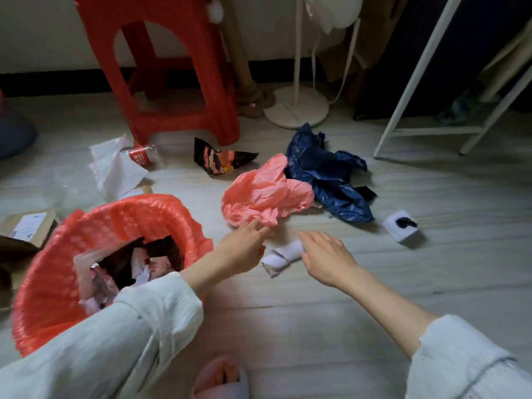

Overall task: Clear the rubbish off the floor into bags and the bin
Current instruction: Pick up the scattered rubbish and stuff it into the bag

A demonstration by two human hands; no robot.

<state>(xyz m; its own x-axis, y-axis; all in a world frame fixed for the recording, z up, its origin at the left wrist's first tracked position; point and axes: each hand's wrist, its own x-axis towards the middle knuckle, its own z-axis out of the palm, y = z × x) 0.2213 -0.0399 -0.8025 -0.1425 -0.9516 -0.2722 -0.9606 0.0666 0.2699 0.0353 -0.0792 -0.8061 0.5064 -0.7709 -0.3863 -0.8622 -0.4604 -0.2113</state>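
Left hand (pixel 244 246): I see its fingers pinching the pink plastic bag (pixel 266 194) edge.
Right hand (pixel 328 257): fingers loosely spread, touching the crumpled white tissue (pixel 280 259).
Bin (pixel 95 254): left of both.

— What's the room like?
— Pale wood-grain plank floor (pixel 431 269), a white wall (pixel 43 38) with a dark skirting strip (pixel 57 82) along its foot.
— Furniture?
— A red plastic stool (pixel 178 67), a white stand with a round base (pixel 296 110), and a white metal frame (pixel 417 82) at right — dim light there.
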